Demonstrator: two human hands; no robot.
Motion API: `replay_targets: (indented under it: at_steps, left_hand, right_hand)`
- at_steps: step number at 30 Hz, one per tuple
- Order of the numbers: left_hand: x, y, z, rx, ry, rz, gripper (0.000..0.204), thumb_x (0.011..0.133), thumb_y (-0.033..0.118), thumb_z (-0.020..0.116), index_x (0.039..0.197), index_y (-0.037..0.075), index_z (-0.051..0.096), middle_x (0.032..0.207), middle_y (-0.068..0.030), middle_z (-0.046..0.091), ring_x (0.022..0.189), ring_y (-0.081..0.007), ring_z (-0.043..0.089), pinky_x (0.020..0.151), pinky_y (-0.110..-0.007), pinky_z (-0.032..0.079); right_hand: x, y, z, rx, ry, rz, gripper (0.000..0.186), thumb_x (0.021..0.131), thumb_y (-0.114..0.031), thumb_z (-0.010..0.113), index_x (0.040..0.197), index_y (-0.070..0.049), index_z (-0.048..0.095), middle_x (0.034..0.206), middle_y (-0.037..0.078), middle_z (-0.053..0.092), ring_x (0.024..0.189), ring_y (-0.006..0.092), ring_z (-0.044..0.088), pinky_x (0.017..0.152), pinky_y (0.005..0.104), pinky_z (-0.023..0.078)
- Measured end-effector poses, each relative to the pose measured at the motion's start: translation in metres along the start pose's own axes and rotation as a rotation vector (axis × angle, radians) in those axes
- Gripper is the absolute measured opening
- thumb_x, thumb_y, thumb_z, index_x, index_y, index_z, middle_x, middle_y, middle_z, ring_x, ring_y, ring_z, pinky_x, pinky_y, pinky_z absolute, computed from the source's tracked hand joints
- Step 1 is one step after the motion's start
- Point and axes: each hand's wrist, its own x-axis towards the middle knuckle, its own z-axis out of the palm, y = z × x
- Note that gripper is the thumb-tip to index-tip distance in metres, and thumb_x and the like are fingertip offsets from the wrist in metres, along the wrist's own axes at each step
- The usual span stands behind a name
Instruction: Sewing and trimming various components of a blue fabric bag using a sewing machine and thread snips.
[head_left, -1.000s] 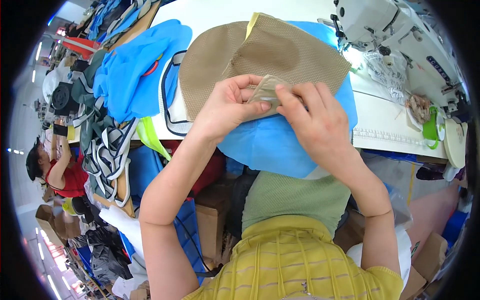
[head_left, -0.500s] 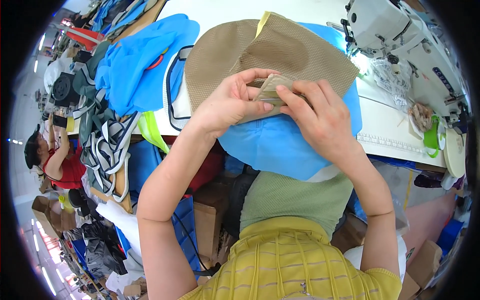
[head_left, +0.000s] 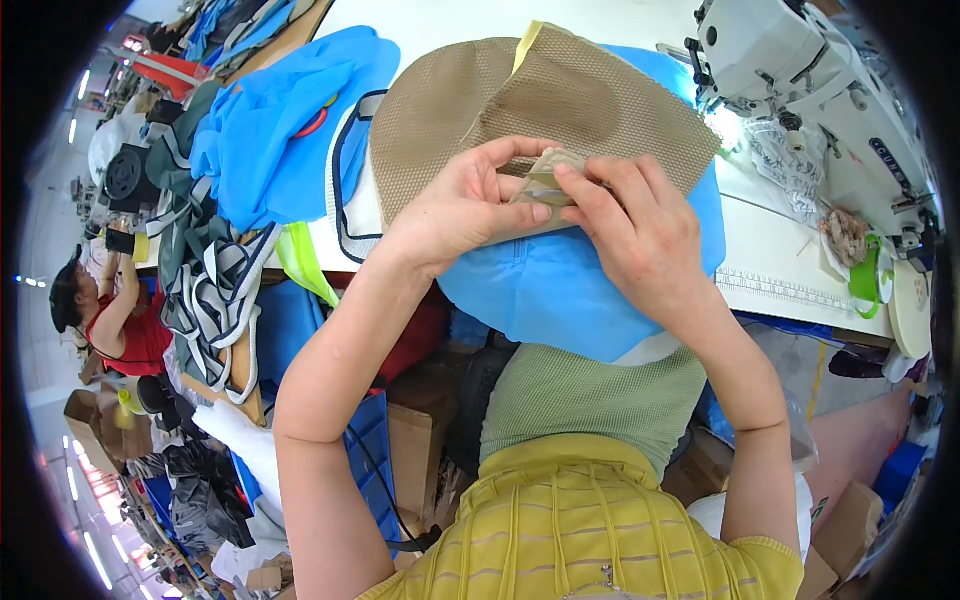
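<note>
A tan mesh fabric piece (head_left: pixel 430 100) with a strip of yellow edging lies over blue fabric (head_left: pixel 530 290) at the table's front edge. My left hand (head_left: pixel 470 205) pinches the near edge of the tan fabric between thumb and fingers. Beside it, my right hand (head_left: pixel 635 220) grips the same folded edge (head_left: pixel 548 178), its thumb and forefinger pressed close to the left fingertips. The folded bit between the hands looks beige with a lighter band. My fingers partly hide how it is folded.
A white sewing machine (head_left: pixel 800 60) with its lamp lit stands at the right, near a green tape roll (head_left: pixel 872 275). Crumpled blue fabric (head_left: pixel 270 130) and dark strips with white edging (head_left: pixel 215 300) lie at the left. A person in red (head_left: pixel 130 320) is farther left.
My right hand's fingers have shifted slightly over the folded edge, and the fold between my fingertips has turned a little. Both hands keep their hold.
</note>
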Motion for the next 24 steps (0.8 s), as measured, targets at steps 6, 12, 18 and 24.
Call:
replay_targets:
  at_steps: [6, 12, 18, 24]
  left_hand:
    - [0.001, 0.001, 0.0, 0.01, 0.012, 0.023, 0.062, 0.087, -0.005, 0.072, 0.143, -0.002, 0.044, 0.106, -0.0083, 0.075, 0.1, -0.0106, 0.07, 0.089, -0.024, 0.055]
    - [0.001, 0.002, 0.003, -0.001, -0.018, -0.006, 0.06, 0.087, -0.006, 0.071, 0.142, -0.004, 0.046, 0.101, -0.0052, 0.074, 0.096, -0.0076, 0.069, 0.085, -0.021, 0.055]
    - [0.002, 0.001, 0.004, 0.032, -0.018, 0.008, 0.059, 0.088, -0.006, 0.07, 0.142, -0.003, 0.045, 0.103, -0.0057, 0.074, 0.096, -0.0077, 0.069, 0.085, -0.021, 0.055]
    - [0.0, 0.002, 0.007, 0.093, -0.011, -0.011, 0.054, 0.09, -0.004, 0.068, 0.139, -0.001, 0.048, 0.106, -0.0081, 0.075, 0.099, -0.0089, 0.069, 0.089, -0.022, 0.053]
  right_hand:
    - [0.002, -0.001, 0.002, -0.009, 0.051, -0.017, 0.038, 0.073, -0.009, 0.069, 0.111, -0.005, 0.069, 0.102, 0.004, 0.062, 0.083, 0.0205, 0.06, 0.066, 0.0312, 0.054]
    - [0.002, -0.001, 0.004, -0.015, 0.059, -0.075, 0.035, 0.073, -0.009, 0.068, 0.109, -0.005, 0.07, 0.101, 0.002, 0.064, 0.08, 0.0173, 0.059, 0.065, 0.0294, 0.053]
    - [-0.001, -0.001, 0.006, 0.046, 0.052, -0.057, 0.033, 0.076, -0.01, 0.071, 0.108, -0.005, 0.07, 0.102, 0.004, 0.064, 0.081, 0.018, 0.061, 0.064, 0.0298, 0.052]
    - [0.001, -0.002, -0.011, 0.376, 0.157, 0.483, 0.039, 0.078, -0.018, 0.082, 0.112, -0.006, 0.068, 0.092, 0.009, 0.061, 0.08, 0.0243, 0.061, 0.065, 0.0344, 0.051]
